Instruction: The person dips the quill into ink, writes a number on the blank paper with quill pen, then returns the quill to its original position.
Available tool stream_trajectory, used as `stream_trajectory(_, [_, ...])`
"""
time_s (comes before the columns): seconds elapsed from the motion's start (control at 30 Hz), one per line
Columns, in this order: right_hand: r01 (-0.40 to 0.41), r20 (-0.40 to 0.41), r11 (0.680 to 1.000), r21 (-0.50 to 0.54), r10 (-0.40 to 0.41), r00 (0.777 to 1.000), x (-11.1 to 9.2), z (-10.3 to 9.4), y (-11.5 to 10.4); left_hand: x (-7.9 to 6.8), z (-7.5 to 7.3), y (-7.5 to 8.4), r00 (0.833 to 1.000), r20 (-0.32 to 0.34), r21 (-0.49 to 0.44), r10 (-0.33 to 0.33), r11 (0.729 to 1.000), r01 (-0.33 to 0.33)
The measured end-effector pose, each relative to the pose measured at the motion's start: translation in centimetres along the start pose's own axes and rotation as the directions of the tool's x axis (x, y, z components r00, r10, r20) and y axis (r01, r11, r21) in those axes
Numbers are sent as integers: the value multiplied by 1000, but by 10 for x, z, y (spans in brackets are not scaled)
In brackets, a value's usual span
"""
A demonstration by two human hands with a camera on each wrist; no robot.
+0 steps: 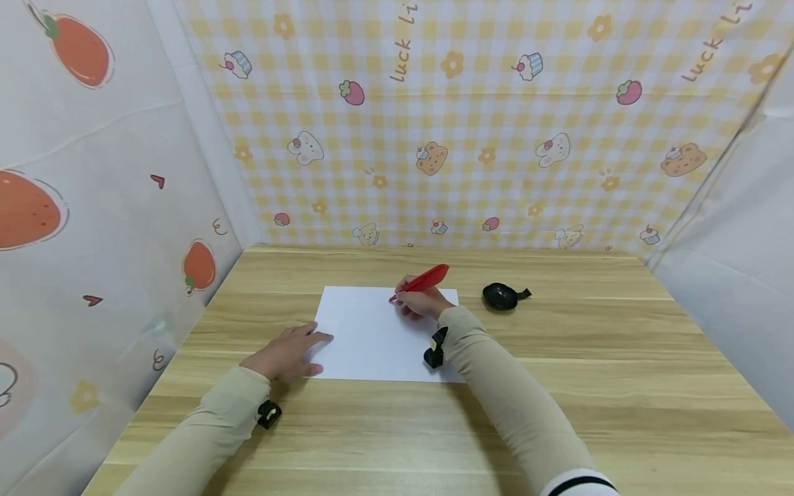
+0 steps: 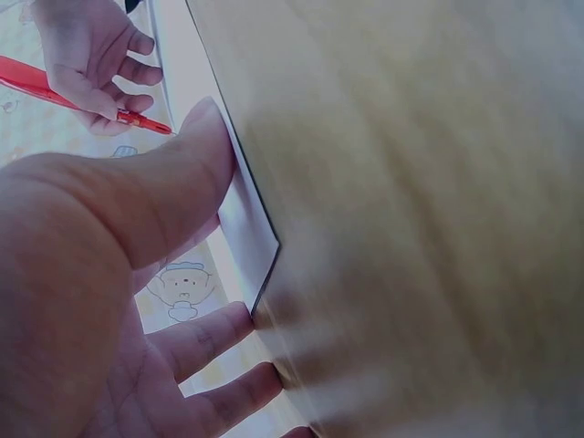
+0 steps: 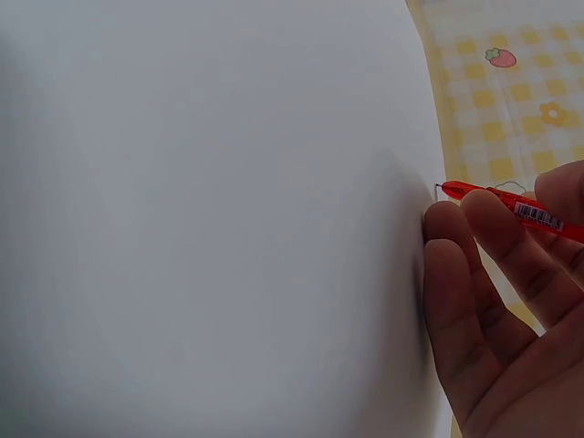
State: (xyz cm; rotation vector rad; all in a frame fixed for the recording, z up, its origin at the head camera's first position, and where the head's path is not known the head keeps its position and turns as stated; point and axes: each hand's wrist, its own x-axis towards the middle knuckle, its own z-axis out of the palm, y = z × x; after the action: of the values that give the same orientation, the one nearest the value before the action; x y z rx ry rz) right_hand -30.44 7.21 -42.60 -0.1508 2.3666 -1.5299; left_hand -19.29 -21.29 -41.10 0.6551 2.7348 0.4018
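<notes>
table (image 1: 620, 393): wood, w/ paper (image 1: 366, 344)
wall (image 1: 397, 117): yel check, 12 o'clk
R hand (image 1: 423, 302): pinching pen (image 1: 428, 277)
L hand (image 1: 289, 353): spread, paper's 8 o'clk

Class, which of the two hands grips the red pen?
The right hand: its fingers pinch the red pen over the white paper. The left hand holds no pen, its fingers spread at the paper's edge.

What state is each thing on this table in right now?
Red pen: slanted, tip out, at the paper.
White paper: flat, mostly blank.
Black object: lying on the table, short tail pointing right.
Left grip: fingers spread, touching the paper's left side.
Right grip: pinching the pen.
</notes>
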Motion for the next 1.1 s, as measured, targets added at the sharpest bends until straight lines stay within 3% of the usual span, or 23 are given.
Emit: stream_trajectory(1.1, [2, 38, 1000, -4, -2, 999, -6, 1, 0, 1, -1, 1, 1000, 14, 3, -12, 1000, 12])
